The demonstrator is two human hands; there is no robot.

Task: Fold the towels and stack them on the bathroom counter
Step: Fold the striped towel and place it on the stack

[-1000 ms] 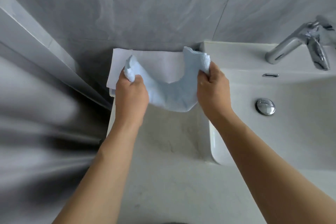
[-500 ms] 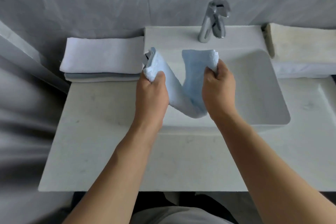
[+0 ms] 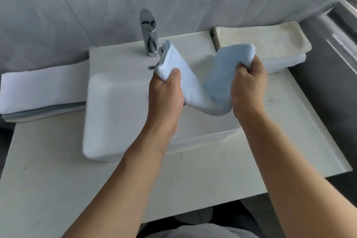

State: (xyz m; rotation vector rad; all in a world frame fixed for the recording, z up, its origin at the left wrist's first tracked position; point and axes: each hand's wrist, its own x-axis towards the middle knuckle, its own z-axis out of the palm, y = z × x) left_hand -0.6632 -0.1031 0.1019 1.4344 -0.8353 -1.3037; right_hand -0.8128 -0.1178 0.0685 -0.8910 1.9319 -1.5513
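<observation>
A light blue towel (image 3: 195,91) hangs in a U at the centre of the frame, over the sink (image 3: 116,106), its long axis running left to right and both ends pointing up. The left hand (image 3: 166,92) has its fingers curled tight round the left end; the right hand (image 3: 248,87) grips the right end the same way. Folded towels (image 3: 38,91) lie stacked at the left of the counter (image 3: 212,176), and another pile (image 3: 270,44) sits upper right.
</observation>
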